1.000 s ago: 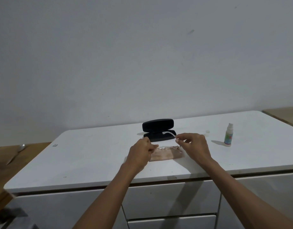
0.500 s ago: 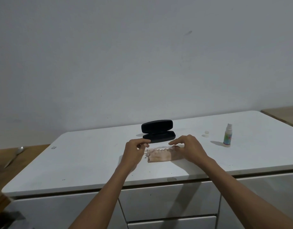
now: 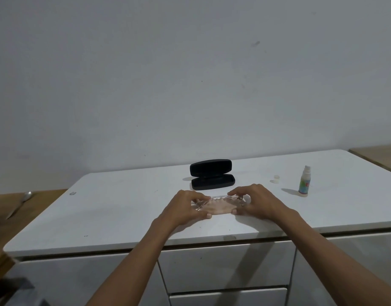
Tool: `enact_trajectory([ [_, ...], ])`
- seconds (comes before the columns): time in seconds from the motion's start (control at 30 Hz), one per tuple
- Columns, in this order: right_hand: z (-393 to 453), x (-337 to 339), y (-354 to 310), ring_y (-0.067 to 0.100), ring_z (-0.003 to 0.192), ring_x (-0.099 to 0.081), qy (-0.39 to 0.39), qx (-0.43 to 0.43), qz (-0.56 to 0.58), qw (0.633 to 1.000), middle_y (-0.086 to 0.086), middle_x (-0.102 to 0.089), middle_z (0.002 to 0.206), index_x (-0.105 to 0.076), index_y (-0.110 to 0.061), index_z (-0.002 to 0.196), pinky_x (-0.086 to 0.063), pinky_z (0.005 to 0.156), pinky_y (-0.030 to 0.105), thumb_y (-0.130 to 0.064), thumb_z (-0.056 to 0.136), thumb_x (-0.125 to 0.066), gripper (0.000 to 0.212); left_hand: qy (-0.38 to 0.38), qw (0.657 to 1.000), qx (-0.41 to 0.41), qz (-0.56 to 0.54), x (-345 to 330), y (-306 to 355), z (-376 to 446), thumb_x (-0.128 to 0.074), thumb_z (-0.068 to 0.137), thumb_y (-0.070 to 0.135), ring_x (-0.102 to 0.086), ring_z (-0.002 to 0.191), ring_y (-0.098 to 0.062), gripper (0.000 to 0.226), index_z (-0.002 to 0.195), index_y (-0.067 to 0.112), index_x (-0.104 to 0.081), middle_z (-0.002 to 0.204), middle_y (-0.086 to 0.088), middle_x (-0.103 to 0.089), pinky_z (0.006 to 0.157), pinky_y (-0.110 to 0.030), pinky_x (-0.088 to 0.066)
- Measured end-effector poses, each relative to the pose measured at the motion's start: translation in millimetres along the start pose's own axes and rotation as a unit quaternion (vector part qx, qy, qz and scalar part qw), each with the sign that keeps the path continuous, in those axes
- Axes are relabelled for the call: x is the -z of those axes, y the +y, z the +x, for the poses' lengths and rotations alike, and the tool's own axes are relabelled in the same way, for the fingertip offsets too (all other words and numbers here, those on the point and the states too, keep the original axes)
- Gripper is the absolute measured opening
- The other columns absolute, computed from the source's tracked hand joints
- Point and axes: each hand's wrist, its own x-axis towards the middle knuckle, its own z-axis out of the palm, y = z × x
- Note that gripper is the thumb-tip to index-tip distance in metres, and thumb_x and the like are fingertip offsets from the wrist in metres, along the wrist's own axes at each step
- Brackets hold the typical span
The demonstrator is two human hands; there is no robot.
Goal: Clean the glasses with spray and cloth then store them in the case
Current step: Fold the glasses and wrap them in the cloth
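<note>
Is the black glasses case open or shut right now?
Open. The glasses case has its lid raised behind the base, dark inside showing and seemingly empty; it sits on the counter.

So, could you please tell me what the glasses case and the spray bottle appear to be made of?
The glasses case looks like a rigid black shell with a matte finish: it shows no glare and its lid stands open unsupported. Plastic or fabric-covered, I cannot tell. The spray bottle looks like smooth white plastic with a printed label and a pale, perhaps translucent nozzle.

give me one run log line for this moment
both hands on glasses over cloth | case open | spray bottle upright, uncapped
</note>
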Motion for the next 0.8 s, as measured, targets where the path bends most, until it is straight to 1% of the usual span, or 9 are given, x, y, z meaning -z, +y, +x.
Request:
enact_trajectory([
  [0.07, 1, 2, -1, 0.012, 0.107, -0.065, -0.009, 0.005, -0.006, 1.0, -0.006, -0.074, 0.117, -0.069, -0.042, 0.124, -0.052, 0.09, 0.03, -0.051, 0.071, -0.083, 0.056, -0.007, 1.0, 0.001, -0.023, 0, -1, 2, -0.089, 0.069, 0.034, -0.064, 0.097, -0.001, 0.047, 0.114, 0.032, -0.077, 0.111, 0.01, -0.074, 0.08, -0.02, -0.046],
  [0.13, 2, 4, -2, 0.011, 0.106, -0.066, -0.017, 0.01, -0.01, 1.0, -0.005, -0.074, 0.116, -0.068, -0.04, 0.125, -0.052, 0.091, 0.03, -0.05, 0.073, -0.081, 0.055, -0.011, 0.999, 0.002, -0.03, 0, -2, 3, -0.088, 0.071, 0.031, -0.064, 0.097, 0.0, 0.044, 0.114, 0.032, -0.076, 0.109, 0.01, -0.073, 0.077, -0.017, -0.046],
  [0.23, 2, 6, -5, 0.015, 0.103, -0.067, -0.02, 0.029, -0.027, 0.999, -0.005, -0.075, 0.112, -0.069, -0.037, 0.124, -0.052, 0.09, 0.031, -0.05, 0.078, -0.076, 0.049, -0.012, 1.0, -0.004, -0.021, 0, -3, 4, -0.085, 0.074, 0.03, -0.064, 0.095, 0.002, 0.041, 0.114, 0.034, -0.076, 0.108, 0.012, -0.073, 0.075, -0.014, -0.046],
  [0.3, 2, 5, -6, 0.017, 0.101, -0.067, -0.008, 0.046, -0.052, 0.998, -0.005, -0.076, 0.109, -0.069, -0.036, 0.123, -0.052, 0.088, 0.032, -0.049, 0.079, -0.072, 0.046, -0.006, 1.0, -0.006, -0.021, -1, -3, 4, -0.084, 0.074, 0.031, -0.064, 0.092, 0.004, 0.039, 0.113, 0.034, -0.077, 0.104, 0.015, -0.073, 0.073, -0.012, -0.047],
  [0.43, 2, 1, -4, 0.018, 0.1, -0.064, 0.013, 0.075, -0.095, 0.993, -0.005, -0.076, 0.103, -0.067, -0.037, 0.123, -0.052, 0.083, 0.032, -0.048, 0.076, -0.066, 0.049, 0.004, 0.999, -0.02, -0.025, -2, -2, 1, -0.08, 0.074, 0.035, -0.065, 0.09, 0.002, 0.039, 0.112, 0.034, -0.077, 0.099, 0.018, -0.074, 0.072, -0.015, -0.052],
  [0.57, 3, -3, 0, 0.016, 0.097, -0.063, 0.035, 0.093, -0.098, 0.99, -0.003, -0.075, 0.095, -0.068, -0.036, 0.122, -0.054, 0.079, 0.033, -0.052, 0.072, -0.063, 0.053, 0.026, 0.999, -0.039, -0.01, -4, 0, -3, -0.075, 0.074, 0.034, -0.063, 0.09, 0.006, 0.036, 0.11, 0.036, -0.076, 0.094, 0.022, -0.073, 0.068, -0.01, -0.05],
  [0.67, 10, -2, 4, 0.014, 0.098, -0.062, 0.04, 0.092, -0.09, 0.991, -0.003, -0.074, 0.099, -0.067, -0.038, 0.126, -0.053, 0.081, 0.032, -0.058, 0.071, -0.064, 0.059, 0.039, 0.998, -0.044, -0.004, -4, -2, 3, -0.075, 0.073, 0.032, -0.06, 0.095, 0.009, 0.037, 0.11, 0.036, -0.075, 0.096, 0.02, -0.073, 0.07, -0.006, -0.045],
  [0.77, 22, 1, 5, 0.015, 0.095, -0.062, 0.058, 0.091, -0.09, 0.99, -0.004, -0.072, 0.097, -0.067, -0.041, 0.125, -0.05, 0.077, 0.03, -0.058, 0.071, -0.066, 0.057, 0.039, 0.998, -0.058, 0.008, 2, -7, 18, -0.076, 0.073, 0.034, -0.061, 0.097, 0.004, 0.04, 0.113, 0.037, -0.075, 0.101, 0.017, -0.074, 0.075, -0.009, -0.041],
  [0.8, 27, 2, 5, 0.015, 0.094, -0.061, 0.066, 0.092, -0.088, 0.99, -0.004, -0.072, 0.095, -0.067, -0.042, 0.124, -0.049, 0.076, 0.03, -0.057, 0.07, -0.065, 0.056, 0.04, 0.997, -0.063, 0.012, 6, -8, 25, -0.077, 0.073, 0.033, -0.061, 0.096, 0.004, 0.041, 0.114, 0.036, -0.075, 0.102, 0.016, -0.074, 0.076, -0.008, -0.04],
])
